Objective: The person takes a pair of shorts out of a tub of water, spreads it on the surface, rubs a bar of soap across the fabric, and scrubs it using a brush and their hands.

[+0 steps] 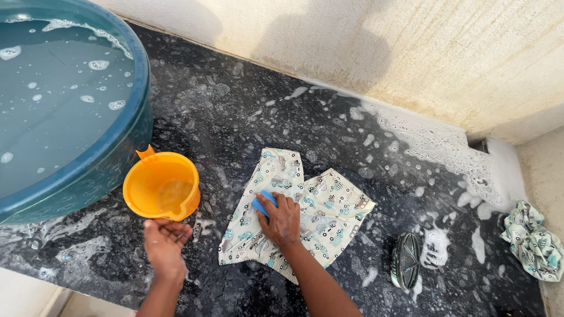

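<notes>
A small cream garment [326, 217] printed with little teal vehicles lies spread flat on a wet black stone slab [235, 111]. My right hand [281, 220] presses a blue soap bar [262, 202] down on the middle of the garment. My left hand [164, 243] hovers palm up with fingers apart just below an orange plastic mug [160, 185], holding nothing. The mug stands upright with a little water in it.
A big teal tub [126, 141] of soapy water fills the upper left. A dark scrubbing brush [405, 260] lies on its side to the right of the garment. A wrung bundle of matching cloth [534, 240] sits at the far right. Foam lines the stained wall [446, 53].
</notes>
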